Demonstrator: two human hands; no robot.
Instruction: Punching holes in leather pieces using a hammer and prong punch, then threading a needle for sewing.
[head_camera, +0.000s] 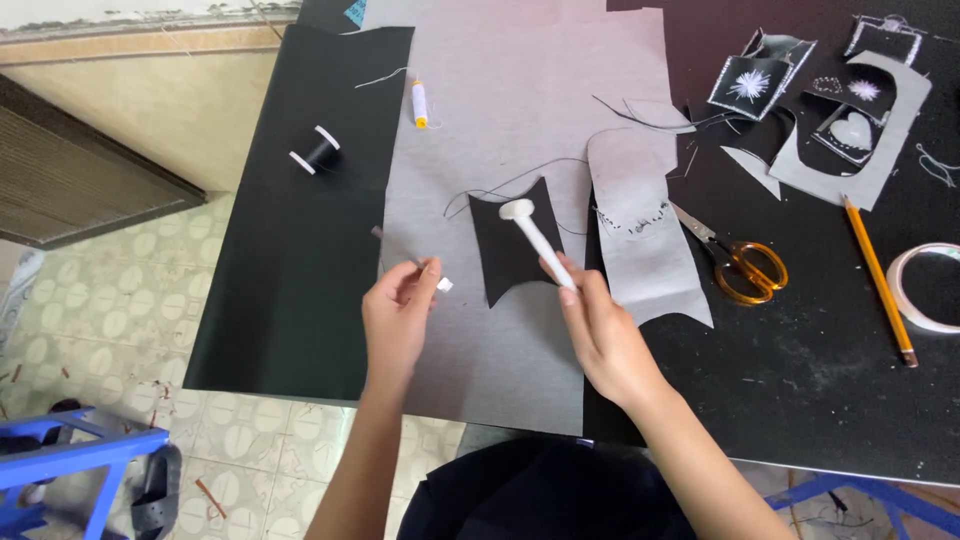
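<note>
Hands are working low over the bench (820, 400), nearest the camera. The right hand (603, 330) is gripping the shaft of a white spool-like tool (535, 235), its fingers clenched around the lower end while the flat round head is pointing up and away over a black fabric piece (510, 252). The left hand (398, 315) is pinching a small white bit (444, 285) between thumb and fingertips, just left of that black piece. Both hands are hovering above a large grey sheet (520, 100), which is lying partly over a dark green sheet (300, 270). Just right of the tool, a grey cut-out strip (650, 250) is resting beside orange-handled scissors (745, 265). Farther right, a yellow pencil (878, 280) is lying near a roll of white tape (925, 290). Beyond, a black thread spool (316, 152) is sitting on the green sheet, a yellow-tipped white bobbin (420, 103) on the grey one, and embroidered black patches (800, 85) are lying at the far right.
</note>
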